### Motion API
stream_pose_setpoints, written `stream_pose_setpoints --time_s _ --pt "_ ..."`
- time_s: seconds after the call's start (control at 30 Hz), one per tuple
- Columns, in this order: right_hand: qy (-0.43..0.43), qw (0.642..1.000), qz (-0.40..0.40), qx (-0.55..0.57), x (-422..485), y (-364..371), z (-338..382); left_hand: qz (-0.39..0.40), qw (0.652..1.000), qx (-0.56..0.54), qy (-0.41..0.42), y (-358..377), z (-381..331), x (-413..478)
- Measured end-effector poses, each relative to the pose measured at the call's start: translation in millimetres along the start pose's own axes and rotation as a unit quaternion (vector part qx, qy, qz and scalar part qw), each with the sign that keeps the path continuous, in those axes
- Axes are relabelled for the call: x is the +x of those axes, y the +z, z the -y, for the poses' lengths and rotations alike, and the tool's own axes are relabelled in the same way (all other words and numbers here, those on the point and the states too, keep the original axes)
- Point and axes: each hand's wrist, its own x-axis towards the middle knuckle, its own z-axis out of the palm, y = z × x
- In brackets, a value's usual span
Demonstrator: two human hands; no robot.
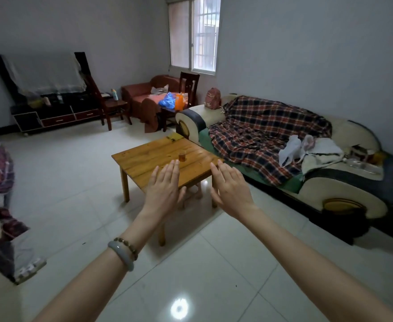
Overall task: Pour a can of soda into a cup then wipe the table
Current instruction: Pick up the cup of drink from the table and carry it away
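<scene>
No writing can be read anywhere in the room; the patch on the front of the pink backpack (212,96) on the sofa arm bears some marks, but they are too small and blurred to make out.

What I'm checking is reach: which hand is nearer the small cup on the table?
Left. The left hand shows just below-left of the cup; the right hand lies farther off to its right.
</scene>
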Motion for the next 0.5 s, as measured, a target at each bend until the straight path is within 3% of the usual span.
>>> stream_pose_setpoints --time_s 0.5 --pt "0.072 0.997 0.005 0.019 179.7 92.1 -133.7 0.018 0.999 -0.027 -0.007 124.9 -5.8 226.2"
